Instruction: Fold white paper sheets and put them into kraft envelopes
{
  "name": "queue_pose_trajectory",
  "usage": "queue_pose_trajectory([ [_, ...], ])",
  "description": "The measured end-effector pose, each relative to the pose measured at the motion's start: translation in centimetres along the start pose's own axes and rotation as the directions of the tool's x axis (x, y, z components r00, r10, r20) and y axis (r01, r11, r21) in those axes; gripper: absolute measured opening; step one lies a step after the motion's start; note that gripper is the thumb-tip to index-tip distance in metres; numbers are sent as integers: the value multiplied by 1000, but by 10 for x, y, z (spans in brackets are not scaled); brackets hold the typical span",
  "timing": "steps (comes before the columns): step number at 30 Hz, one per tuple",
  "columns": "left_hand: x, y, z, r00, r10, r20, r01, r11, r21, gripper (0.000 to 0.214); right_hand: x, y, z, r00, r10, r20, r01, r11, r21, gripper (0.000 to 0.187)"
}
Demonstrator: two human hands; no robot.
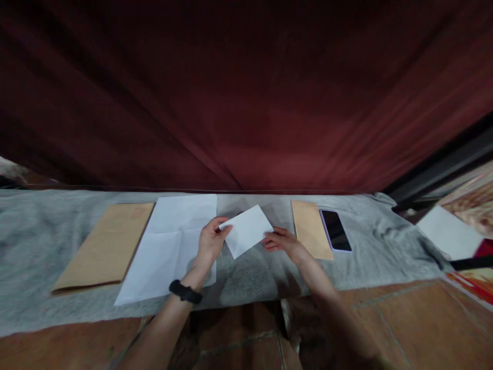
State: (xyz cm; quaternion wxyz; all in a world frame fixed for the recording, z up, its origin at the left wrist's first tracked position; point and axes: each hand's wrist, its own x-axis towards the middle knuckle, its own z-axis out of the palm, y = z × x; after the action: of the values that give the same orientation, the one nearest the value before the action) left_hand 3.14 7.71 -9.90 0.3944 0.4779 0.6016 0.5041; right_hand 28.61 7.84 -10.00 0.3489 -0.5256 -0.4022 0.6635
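Note:
Between both hands, a white folded sheet of paper [248, 231] is held tilted above the grey cloth. My left hand [212, 237] pinches its left edge, thumb on top; a black band [185, 292] circles that wrist. At the lower right edge, my right hand [280, 239] grips the paper with its fingers. Left of my left hand lie large white sheets [162, 257] with crease lines, partly under that forearm. Just beyond my right hand rests a small brown envelope [311, 228].
A stack of large brown envelopes [106, 244] lies at the left. A phone [336, 230] in a lilac case sits right of the small envelope. The grey cloth [246, 285] covers the table; a dark red curtain [262, 113] hangs behind. Tiled floor [416, 318] shows in front.

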Motion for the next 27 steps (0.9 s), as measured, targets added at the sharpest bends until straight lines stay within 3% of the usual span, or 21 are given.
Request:
queue_pose_trajectory([
  [3,2,-3,0,998,13,56,-15,999,48,22,0,1,-4,1000,-25,-18,25,999,37,34],
  [7,3,-5,1,996,78,39,-83,988,132,21,3,3,-6,999,-8,38,11,996,-91,28],
  [11,-3,2,5,942,335,-37,-302,888,347,27,3,5,-3,1000,16,-20,-19,989,-145,22],
  [14,-23,4,19,893,441,93,-426,759,492,30,2,6,0,999,35,-38,-40,988,-148,20],
  [16,-46,1,33,864,434,257,-499,671,549,35,2,7,2,997,45,-55,-53,986,-159,20],
  [19,-84,-5,52,767,390,509,-641,479,600,55,3,9,4,992,66,-104,-86,977,-197,20],
  [22,-108,-9,59,731,361,579,-682,395,615,70,2,11,4,984,105,-146,-141,955,-262,21],
  [25,-114,-13,58,744,349,570,-668,375,643,75,-2,9,2,988,69,-139,-122,899,-420,26],
  [27,-113,-16,57,755,350,554,-654,360,665,77,-6,7,-1,990,-8,-139,-77,803,-591,28],
])
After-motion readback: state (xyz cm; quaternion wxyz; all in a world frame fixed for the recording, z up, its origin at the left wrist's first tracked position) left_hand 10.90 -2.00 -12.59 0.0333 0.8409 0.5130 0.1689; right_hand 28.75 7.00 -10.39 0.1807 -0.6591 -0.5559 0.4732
